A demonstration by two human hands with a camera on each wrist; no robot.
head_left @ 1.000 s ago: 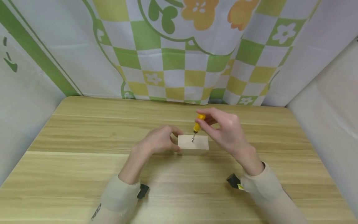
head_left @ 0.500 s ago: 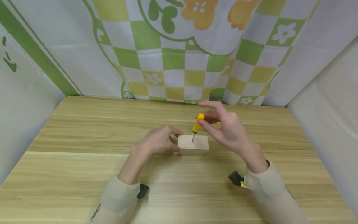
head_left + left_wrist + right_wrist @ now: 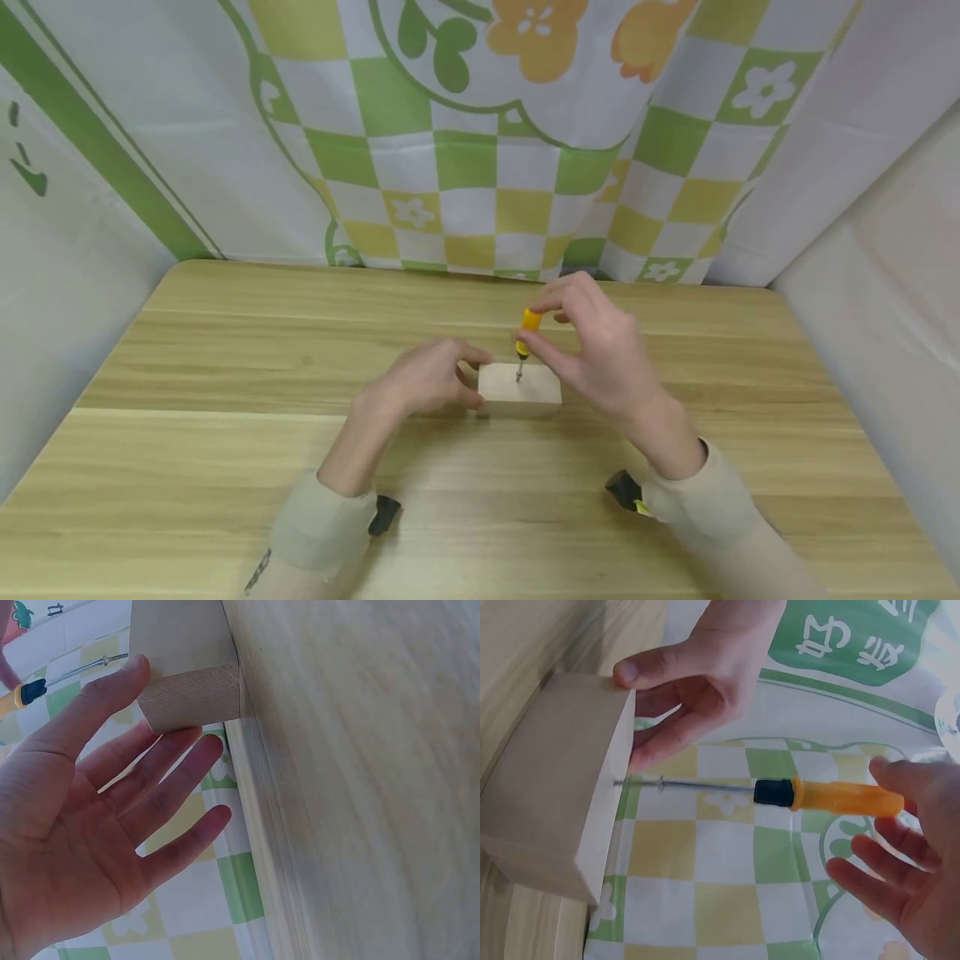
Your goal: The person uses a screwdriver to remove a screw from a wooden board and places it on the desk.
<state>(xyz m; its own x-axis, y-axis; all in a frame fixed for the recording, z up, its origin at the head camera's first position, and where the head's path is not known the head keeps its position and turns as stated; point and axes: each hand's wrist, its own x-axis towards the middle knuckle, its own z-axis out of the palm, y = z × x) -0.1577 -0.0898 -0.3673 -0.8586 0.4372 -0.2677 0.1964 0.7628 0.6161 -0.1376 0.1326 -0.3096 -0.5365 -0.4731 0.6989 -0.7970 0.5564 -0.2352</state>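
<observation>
A pale wooden block (image 3: 540, 387) lies on the table near its middle. My left hand (image 3: 422, 379) holds the block's left end, thumb on the near side and fingers on the far side. A small screw (image 3: 636, 782) stands in the block's top face, much of its thread showing. On its head rests the tip of a screwdriver (image 3: 840, 797) with a yellow handle and black collar, roughly in line with the screw. My right hand (image 3: 600, 354) pinches the handle near its top end between thumb and fingers. The left wrist view shows the block's end grain beside my left fingers.
The wood-grain table (image 3: 225, 467) runs back to a green, yellow and white checked cloth (image 3: 465, 192). Pale walls (image 3: 885, 275) stand at both sides. A black wrist camera (image 3: 624, 490) sits below the right cuff, another (image 3: 384, 515) by the left.
My right fingers spread off the handle half a second ago, then closed on it again as the hand shifted left. The screwdriver stands slightly more upright. Left hand and block stay put.
</observation>
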